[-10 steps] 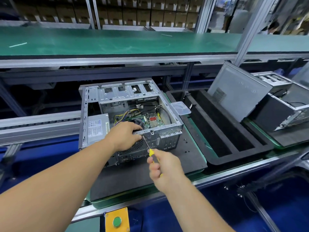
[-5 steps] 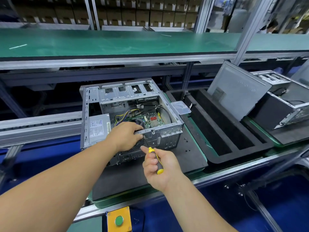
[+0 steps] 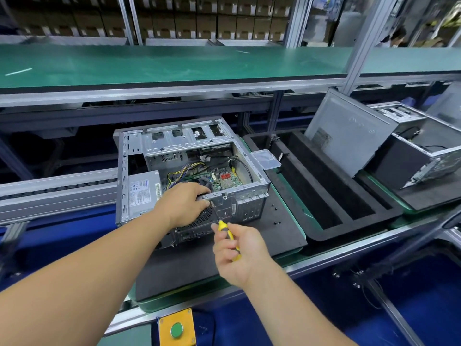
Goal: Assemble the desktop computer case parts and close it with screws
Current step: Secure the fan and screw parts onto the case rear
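A: Item one, the grips?
B: Right hand (image 3: 239,255): fingers curled round a yellow-handled screwdriver (image 3: 228,236), shaft angled up toward the near rim of the computer case (image 3: 192,176). Left hand (image 3: 183,204): fingers curled over that same near rim, beside the screwdriver tip, holding the frame.

A: Item two, the case?
B: Open, side panel off, lying on a dark foam pad (image 3: 249,236) on the desk (image 3: 349,248). Inside: power supply (image 3: 143,192) at left, green motherboard (image 3: 225,179) at right, bundle of coloured cables (image 3: 184,172) between them, drive bays at the far end.

A: Loose items?
B: Small dark screws (image 3: 275,208) on the pad, just right of the case. Clear plastic box (image 3: 265,159) touching the case's far right corner.

A: Surroundings?
B: Black foam tray (image 3: 324,196) with long slots to the right, a grey side panel (image 3: 346,133) leaning in it. Second open case (image 3: 424,151) further right. Green shelf (image 3: 174,63) above. Yellow box with green button (image 3: 177,329) at the near edge.
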